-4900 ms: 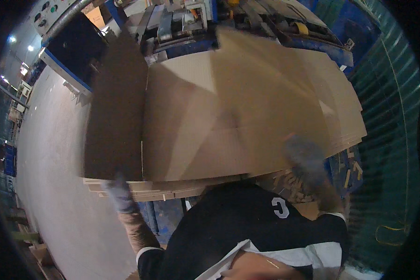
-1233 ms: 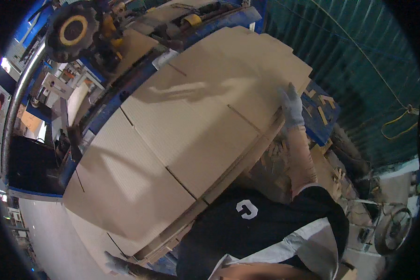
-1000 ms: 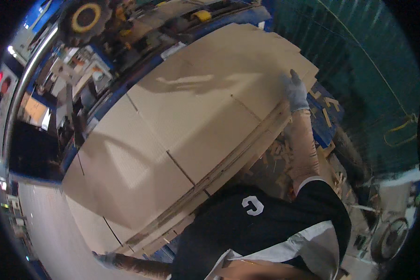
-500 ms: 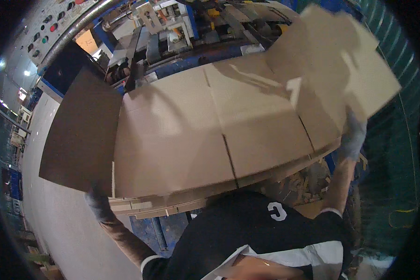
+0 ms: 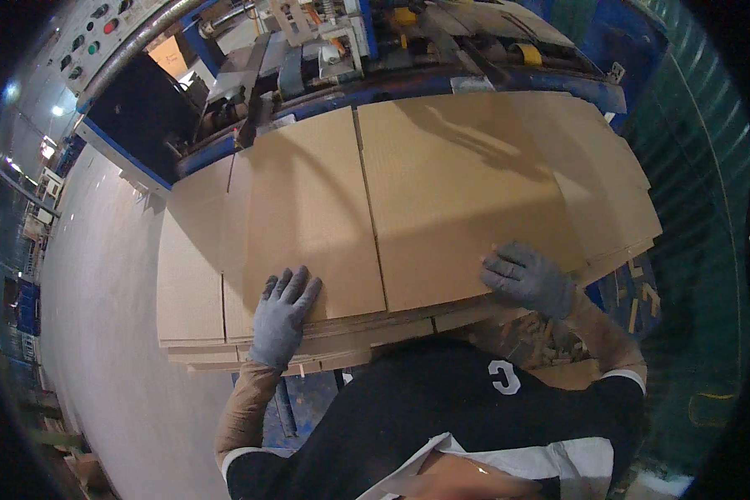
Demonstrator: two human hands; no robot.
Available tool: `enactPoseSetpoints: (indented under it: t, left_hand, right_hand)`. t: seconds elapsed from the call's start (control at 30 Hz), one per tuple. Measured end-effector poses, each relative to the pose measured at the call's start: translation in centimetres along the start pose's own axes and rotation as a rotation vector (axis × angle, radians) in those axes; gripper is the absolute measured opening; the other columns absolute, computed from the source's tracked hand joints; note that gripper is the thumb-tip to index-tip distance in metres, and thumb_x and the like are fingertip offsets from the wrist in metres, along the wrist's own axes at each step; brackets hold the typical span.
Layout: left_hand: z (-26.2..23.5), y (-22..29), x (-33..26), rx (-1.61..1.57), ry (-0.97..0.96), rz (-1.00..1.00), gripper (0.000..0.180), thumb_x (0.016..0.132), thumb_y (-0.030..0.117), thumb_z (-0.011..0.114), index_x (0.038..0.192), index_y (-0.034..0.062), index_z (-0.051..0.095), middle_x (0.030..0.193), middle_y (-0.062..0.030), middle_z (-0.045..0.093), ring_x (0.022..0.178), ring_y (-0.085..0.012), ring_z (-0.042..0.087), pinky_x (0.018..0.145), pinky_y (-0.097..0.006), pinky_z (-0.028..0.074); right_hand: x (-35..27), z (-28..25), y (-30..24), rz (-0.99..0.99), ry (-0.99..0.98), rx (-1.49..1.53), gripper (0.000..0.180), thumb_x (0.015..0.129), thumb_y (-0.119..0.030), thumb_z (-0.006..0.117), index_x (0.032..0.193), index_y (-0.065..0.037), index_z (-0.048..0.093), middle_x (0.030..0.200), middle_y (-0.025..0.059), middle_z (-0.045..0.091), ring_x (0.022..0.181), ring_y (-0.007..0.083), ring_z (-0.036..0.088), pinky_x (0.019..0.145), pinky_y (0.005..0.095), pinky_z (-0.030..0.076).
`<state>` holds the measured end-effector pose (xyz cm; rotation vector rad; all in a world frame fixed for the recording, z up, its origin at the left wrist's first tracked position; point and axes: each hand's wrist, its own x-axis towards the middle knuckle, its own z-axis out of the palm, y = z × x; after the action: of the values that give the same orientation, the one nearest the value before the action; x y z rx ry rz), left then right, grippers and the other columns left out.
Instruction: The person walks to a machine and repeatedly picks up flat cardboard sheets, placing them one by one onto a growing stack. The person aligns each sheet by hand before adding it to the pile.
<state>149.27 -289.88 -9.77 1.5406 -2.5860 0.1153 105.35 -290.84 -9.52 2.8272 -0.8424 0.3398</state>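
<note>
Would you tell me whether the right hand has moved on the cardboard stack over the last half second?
Yes. The right hand came in from the stack's far right corner and now lies flat on the top cardboard sheet, near its front edge.

Single view only: head-worn fisheye, left camera of side-by-side pair, no second view to share scene. Looks steeply down and forward from above wearer's chest; dark shirt fills 6 o'clock. Close range: stack of flat cardboard sheets [image 5: 408,192] fills centre. Gloved hands enter from below, left hand [image 5: 282,315] at 7 o'clock, right hand [image 5: 527,279] at 4 o'clock. Blue machine [image 5: 350,58] at 12 o'clock, pale floor [image 5: 92,333] at 9 o'clock. Straight edges bow toward black rim.
</note>
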Motion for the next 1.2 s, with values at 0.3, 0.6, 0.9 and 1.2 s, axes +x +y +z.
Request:
enactPoseSetpoints:
  t: [0.3, 0.6, 0.9, 1.2]
  left_hand:
    - [1.0, -3.1, 2.5, -0.010, 0.123, 0.011, 0.057, 0.074, 0.004, 0.057, 0.130, 0.0109, 0.051, 0.139, -0.0157, 0.045, 0.127, -0.0364, 0.044, 0.108, -0.052, 0.031]
    - [4.9, -9.2, 16.0, -0.106, 0.534, -0.072, 0.052, 0.080, 0.004, 0.054, 0.132, 0.0077, 0.049, 0.132, -0.0183, 0.050, 0.122, -0.0366, 0.047, 0.106, -0.052, 0.031]
    - [6.3, -11.2, 23.5, 0.047, 0.373, -0.625, 0.052, 0.086, 0.024, 0.057, 0.132, 0.0034, 0.047, 0.124, -0.0183, 0.056, 0.114, -0.0323, 0.052, 0.099, -0.045, 0.038]
    - [4.4, -15.2, -4.1, -0.644, 0.784, -1.182, 0.044, 0.097, 0.034, 0.051, 0.131, 0.0057, 0.053, 0.123, -0.0203, 0.058, 0.100, -0.0289, 0.062, 0.079, -0.035, 0.053]
  right_hand:
    - [0.6, 1.6, 7.7, 0.226, 0.003, 0.098, 0.065, 0.077, -0.058, 0.061, 0.114, -0.005, 0.060, 0.124, 0.0160, 0.057, 0.118, 0.0361, 0.050, 0.103, 0.0479, 0.036]
    - [9.0, 4.6, 17.5, 0.339, -0.141, 0.041, 0.064, 0.078, -0.060, 0.059, 0.117, -0.009, 0.058, 0.124, 0.0112, 0.055, 0.113, 0.0333, 0.053, 0.095, 0.0426, 0.042]
    - [16.2, 10.5, 18.2, 0.671, 0.202, -0.196, 0.042, 0.085, -0.041, 0.056, 0.119, -0.016, 0.059, 0.119, 0.0092, 0.058, 0.112, 0.0319, 0.054, 0.092, 0.0472, 0.045]
    - [-7.3, 5.2, 11.7, 1.392, 0.897, 0.125, 0.059, 0.084, -0.040, 0.066, 0.130, -0.005, 0.052, 0.126, 0.0181, 0.056, 0.118, 0.0317, 0.052, 0.099, 0.0371, 0.041]
